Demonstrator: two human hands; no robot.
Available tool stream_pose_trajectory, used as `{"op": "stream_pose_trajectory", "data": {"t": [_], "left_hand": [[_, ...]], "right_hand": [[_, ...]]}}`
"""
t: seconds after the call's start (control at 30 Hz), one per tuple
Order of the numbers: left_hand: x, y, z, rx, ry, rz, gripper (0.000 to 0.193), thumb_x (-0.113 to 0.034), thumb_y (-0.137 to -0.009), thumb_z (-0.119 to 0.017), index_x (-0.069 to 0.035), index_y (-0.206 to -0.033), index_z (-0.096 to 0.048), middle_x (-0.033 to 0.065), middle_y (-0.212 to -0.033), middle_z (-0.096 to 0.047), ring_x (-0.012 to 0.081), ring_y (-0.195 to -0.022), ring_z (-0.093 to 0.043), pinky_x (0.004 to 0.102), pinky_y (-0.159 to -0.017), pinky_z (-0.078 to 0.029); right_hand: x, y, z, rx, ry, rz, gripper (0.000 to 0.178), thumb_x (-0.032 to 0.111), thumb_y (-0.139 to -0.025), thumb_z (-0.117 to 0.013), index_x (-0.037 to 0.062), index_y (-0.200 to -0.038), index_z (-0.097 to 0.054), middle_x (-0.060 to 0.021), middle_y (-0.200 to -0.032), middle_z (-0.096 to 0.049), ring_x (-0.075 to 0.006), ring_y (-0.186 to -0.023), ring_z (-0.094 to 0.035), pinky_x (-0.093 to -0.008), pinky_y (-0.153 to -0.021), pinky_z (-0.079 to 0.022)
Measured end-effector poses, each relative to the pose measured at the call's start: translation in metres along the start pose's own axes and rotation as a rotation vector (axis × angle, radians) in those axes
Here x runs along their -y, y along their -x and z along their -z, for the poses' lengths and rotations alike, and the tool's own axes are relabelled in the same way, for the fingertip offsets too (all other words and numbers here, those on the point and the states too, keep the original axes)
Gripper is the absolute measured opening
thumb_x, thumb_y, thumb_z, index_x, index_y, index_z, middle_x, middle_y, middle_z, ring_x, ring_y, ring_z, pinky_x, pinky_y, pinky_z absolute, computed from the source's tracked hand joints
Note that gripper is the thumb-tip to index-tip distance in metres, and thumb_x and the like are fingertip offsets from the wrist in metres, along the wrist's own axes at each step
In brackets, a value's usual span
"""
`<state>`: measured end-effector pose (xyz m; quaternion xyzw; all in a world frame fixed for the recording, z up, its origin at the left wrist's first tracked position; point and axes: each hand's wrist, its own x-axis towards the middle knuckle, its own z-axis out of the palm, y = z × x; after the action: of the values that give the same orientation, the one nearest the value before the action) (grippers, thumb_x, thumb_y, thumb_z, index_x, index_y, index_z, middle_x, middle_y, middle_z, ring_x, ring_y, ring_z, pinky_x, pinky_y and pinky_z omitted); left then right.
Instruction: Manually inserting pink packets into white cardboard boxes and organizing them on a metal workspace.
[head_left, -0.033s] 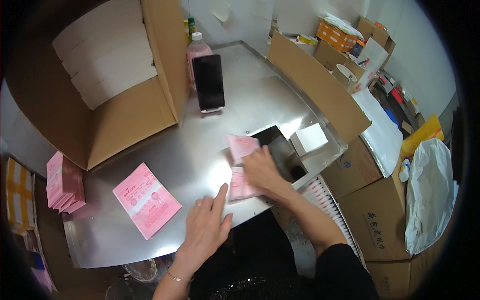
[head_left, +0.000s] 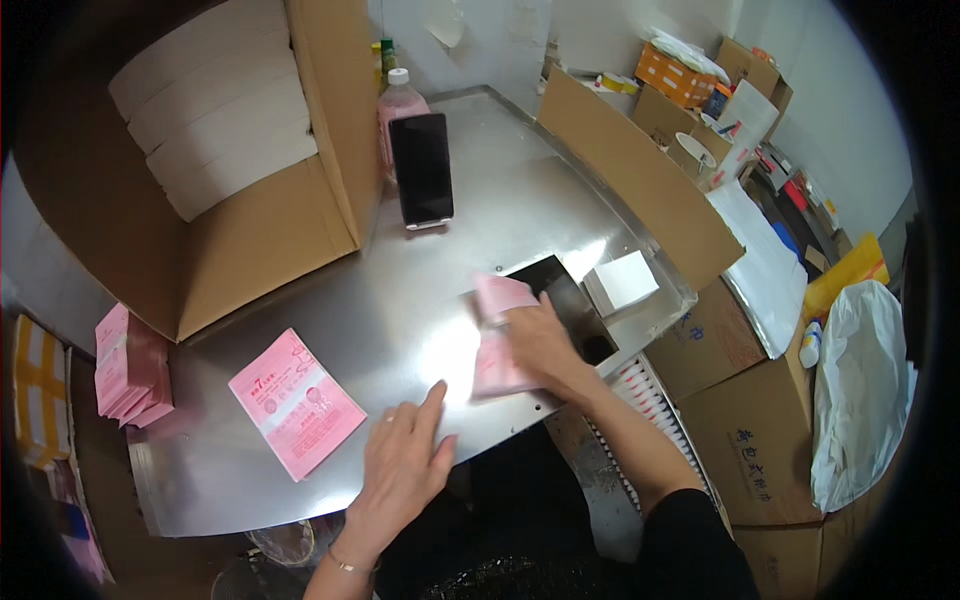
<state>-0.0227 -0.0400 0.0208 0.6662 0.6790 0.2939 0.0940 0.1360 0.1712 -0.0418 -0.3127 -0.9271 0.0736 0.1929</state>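
Note:
My right hand (head_left: 543,343) lies over a pink printed packet (head_left: 500,375) at the table's front edge, thumb and fingers around its middle. The fingers' undersides are hidden and the packet is slightly blurred. Just beyond the hand is a dark rectangular opening (head_left: 565,290) in the steel table. My left hand (head_left: 402,455) hovers by the front edge with its index finger stretched out and nothing in it. To its left, a flat pink printed packet or stack (head_left: 298,405) with a pale band lies on the table. More pink packets (head_left: 130,365) stand piled at the far left.
A large open carton (head_left: 270,250) holding white paper blocks stands at the back left. Near it are a phone on a stand (head_left: 422,170) and a pink bottle (head_left: 400,95). A white block (head_left: 625,280) sits right of the opening. Cartons (head_left: 745,440) and a white plastic bag (head_left: 862,390) crowd the right.
My right hand and the pink packet under it have shifted a little to the right. My left hand has drawn slightly back to the left, away from the packet.

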Motion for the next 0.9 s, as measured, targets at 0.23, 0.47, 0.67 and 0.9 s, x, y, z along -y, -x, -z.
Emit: {"op": "stream_pose_trajectory", "data": {"t": [0.23, 0.47, 0.67, 0.9], "left_hand": [[0.030, 0.029, 0.006, -0.322, 0.094, -0.024, 0.025, 0.005, -0.068, -0.064, -0.006, -0.091, -0.063, 0.0146, -0.103, -0.059, 0.0330, -0.099, -0.055, 0.0413, -0.086, -0.045], [0.075, 0.050, 0.049, -0.381, -0.537, 0.337, 0.023, 0.001, -0.078, -0.061, -0.005, -0.100, -0.057, 0.0158, -0.100, -0.058, 0.0370, -0.100, -0.055, 0.0507, -0.105, -0.033], [0.070, 0.046, 0.064, -0.235, -0.412, 0.319, 0.020, 0.003, -0.082, -0.057, -0.005, -0.101, -0.057, 0.0159, -0.100, -0.056, 0.0353, -0.099, -0.055, 0.0511, -0.105, -0.031], [0.008, -0.008, -0.021, -0.243, -0.233, -0.043, 0.024, 0.000, -0.078, -0.063, -0.004, -0.101, -0.060, 0.0145, -0.095, -0.053, 0.0327, -0.091, -0.052, 0.0471, -0.086, -0.036]], "right_hand": [[-0.010, 0.021, 0.050, 0.026, 0.150, -0.250, 0.018, 0.016, -0.087, -0.063, 0.0027, -0.098, -0.066, -0.0162, -0.081, -0.068, -0.0358, -0.079, -0.067, -0.0488, -0.070, -0.052], [-0.069, 0.036, 0.068, -0.393, 0.558, -0.263, 0.019, 0.018, -0.088, -0.066, 0.0006, -0.096, -0.067, -0.0102, -0.093, -0.061, -0.0270, -0.098, -0.057, -0.0455, -0.084, -0.043], [-0.067, 0.025, 0.072, -0.365, 0.365, -0.351, 0.018, 0.017, -0.092, -0.061, 0.0013, -0.088, -0.071, -0.0128, -0.088, -0.060, -0.0301, -0.090, -0.056, -0.0452, -0.079, -0.045], [-0.082, 0.036, 0.076, -0.325, 0.215, -0.361, 0.019, 0.013, -0.091, -0.059, 0.0003, -0.096, -0.072, -0.0158, -0.090, -0.060, -0.0327, -0.094, -0.055, -0.0458, -0.081, -0.045]]}}
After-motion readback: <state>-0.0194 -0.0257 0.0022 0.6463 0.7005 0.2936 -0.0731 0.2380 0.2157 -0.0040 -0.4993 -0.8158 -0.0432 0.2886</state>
